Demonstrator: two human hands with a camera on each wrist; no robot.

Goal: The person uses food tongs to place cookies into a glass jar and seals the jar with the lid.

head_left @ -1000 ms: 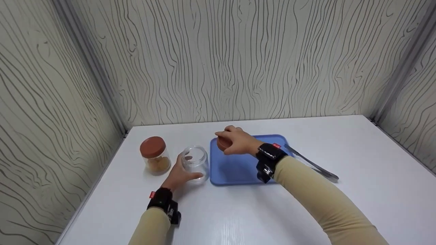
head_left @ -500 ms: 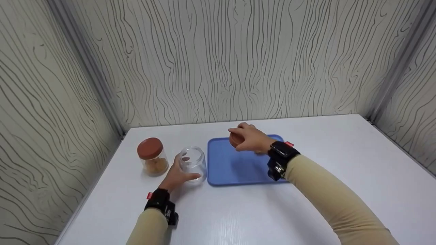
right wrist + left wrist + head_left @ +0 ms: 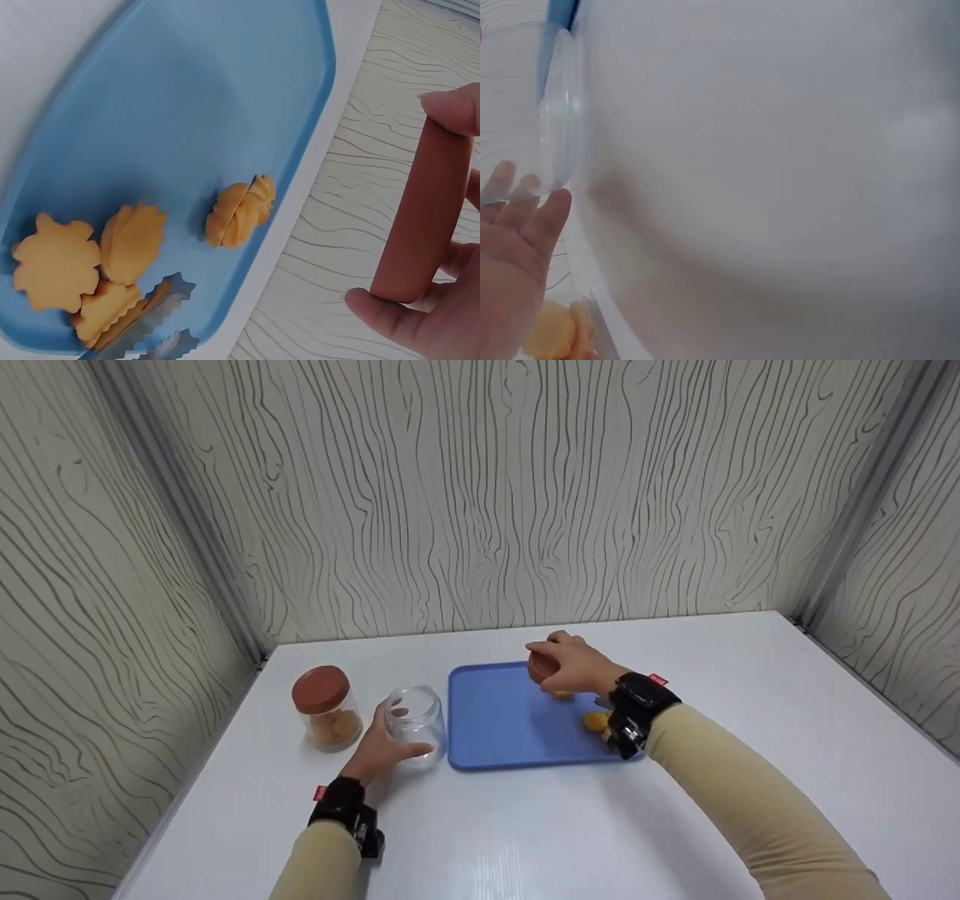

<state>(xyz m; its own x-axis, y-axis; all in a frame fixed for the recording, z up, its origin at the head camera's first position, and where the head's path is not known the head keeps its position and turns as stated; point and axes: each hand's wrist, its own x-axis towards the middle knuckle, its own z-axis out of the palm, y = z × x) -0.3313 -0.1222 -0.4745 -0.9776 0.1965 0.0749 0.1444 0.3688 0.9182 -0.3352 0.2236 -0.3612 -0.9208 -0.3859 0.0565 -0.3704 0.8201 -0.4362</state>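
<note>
**Right grip on lid, left grip on open jar**

Right hand (image 3: 576, 666) pinches the round terracotta lid (image 3: 541, 666) by its rim, above the far edge of the smooth blue tray (image 3: 501, 727). Left hand (image 3: 379, 748) cups the clear, uncapped jar (image 3: 415, 720) on the white table (image 3: 525, 840). Since 0.5 s ago the lid has shifted right, uncovering scalloped biscuits (image 3: 127, 244).
</note>
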